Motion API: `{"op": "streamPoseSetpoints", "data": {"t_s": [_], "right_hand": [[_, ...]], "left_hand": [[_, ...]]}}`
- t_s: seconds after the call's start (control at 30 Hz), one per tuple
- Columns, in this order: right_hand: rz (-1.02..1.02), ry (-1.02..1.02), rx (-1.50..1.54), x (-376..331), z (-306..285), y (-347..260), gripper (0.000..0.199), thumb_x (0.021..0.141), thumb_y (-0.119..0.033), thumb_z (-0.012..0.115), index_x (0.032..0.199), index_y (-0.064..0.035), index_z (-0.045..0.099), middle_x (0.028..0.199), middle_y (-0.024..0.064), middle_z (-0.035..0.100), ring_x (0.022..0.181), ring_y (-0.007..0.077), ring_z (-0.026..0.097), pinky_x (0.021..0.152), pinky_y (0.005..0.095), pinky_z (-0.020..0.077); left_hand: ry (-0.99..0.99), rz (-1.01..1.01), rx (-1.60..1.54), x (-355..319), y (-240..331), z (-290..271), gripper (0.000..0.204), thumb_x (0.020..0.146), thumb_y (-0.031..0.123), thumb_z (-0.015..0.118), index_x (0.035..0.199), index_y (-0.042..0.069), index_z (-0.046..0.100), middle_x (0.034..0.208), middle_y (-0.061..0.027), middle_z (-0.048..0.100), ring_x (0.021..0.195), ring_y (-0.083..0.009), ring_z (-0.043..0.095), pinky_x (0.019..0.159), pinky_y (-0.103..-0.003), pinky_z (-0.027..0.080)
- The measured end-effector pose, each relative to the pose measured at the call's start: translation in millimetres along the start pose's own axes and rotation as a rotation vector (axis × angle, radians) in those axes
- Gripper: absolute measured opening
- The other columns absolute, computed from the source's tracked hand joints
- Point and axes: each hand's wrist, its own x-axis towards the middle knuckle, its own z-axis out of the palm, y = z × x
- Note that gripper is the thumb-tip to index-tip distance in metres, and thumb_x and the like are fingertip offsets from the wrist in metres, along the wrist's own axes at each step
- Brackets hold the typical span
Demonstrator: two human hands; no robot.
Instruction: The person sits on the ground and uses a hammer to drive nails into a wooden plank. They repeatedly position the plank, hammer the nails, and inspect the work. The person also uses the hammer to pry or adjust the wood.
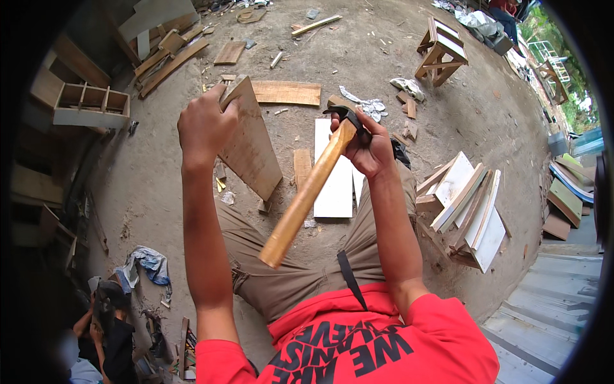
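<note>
My left hand (206, 125) is closed over the upper edge of a wooden board (252, 144), which stands tilted on the ground in front of me. In my right hand (371, 150) is a claw hammer (311, 190), gripped close up at its dark metal head. Its long wooden handle slants down to the left, toward my lap. A white board (333, 169) lies on the ground between my legs, beyond the handle. Beside it is a narrow piece of bare wood (302, 168).
At my right lies a stack of white and wooden boards (467, 208). A small wooden stool (442, 51) stands far right. Planks (286, 92) and scraps lie on the dirt ahead. A compartmented wooden box (93, 104) is at far left; another person (105, 333) is at lower left.
</note>
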Motion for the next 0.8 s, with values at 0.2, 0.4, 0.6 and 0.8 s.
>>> {"op": "streamPoseSetpoints", "data": {"t_s": [0.2, 0.4, 0.6, 0.8], "right_hand": [[-0.042, -0.012, -0.388, -16.5, 34.7, -11.4, 0.043, 0.103, -0.028, 0.051, 0.130, 0.0061, 0.053, 0.118, 0.0246, 0.065, 0.107, 0.0332, 0.068, 0.088, 0.0531, 0.0573], [-0.004, -0.126, -0.652, -31.8, 54.7, -15.6, 0.044, 0.104, -0.032, 0.052, 0.129, 0.0044, 0.057, 0.114, 0.0195, 0.069, 0.101, 0.0275, 0.070, 0.083, 0.0455, 0.0611], [0.072, -0.178, -0.753, -39.0, 64.1, -8.7, 0.043, 0.102, -0.029, 0.057, 0.127, 0.0055, 0.058, 0.108, 0.0204, 0.070, 0.094, 0.0270, 0.073, 0.081, 0.0418, 0.0623], [0.292, -0.070, -0.832, -42.5, 24.7, 49.8, 0.037, 0.103, -0.027, 0.058, 0.123, 0.0038, 0.061, 0.107, 0.0160, 0.072, 0.094, 0.0239, 0.073, 0.078, 0.0397, 0.0633]], "left_hand": [[-0.004, -0.023, 0.013, 1.1, -3.3, -1.8, 0.043, 0.086, 0.036, 0.068, 0.120, 0.010, 0.070, 0.098, -0.0214, 0.073, 0.095, -0.0393, 0.070, 0.085, -0.047, 0.055], [0.061, 0.000, -0.016, 1.0, -2.7, 2.1, 0.037, 0.087, 0.037, 0.068, 0.112, 0.010, 0.072, 0.098, -0.0188, 0.073, 0.094, -0.0388, 0.070, 0.082, -0.045, 0.053], [0.015, -0.004, -0.007, -2.3, 5.6, -1.8, 0.037, 0.086, 0.035, 0.068, 0.110, 0.008, 0.072, 0.091, -0.0202, 0.073, 0.091, -0.0384, 0.071, 0.083, -0.046, 0.055], [0.038, -0.014, 0.022, -2.7, -1.1, -3.8, 0.034, 0.085, 0.035, 0.069, 0.107, 0.009, 0.072, 0.093, -0.0191, 0.074, 0.089, -0.0391, 0.072, 0.082, -0.048, 0.056]]}}
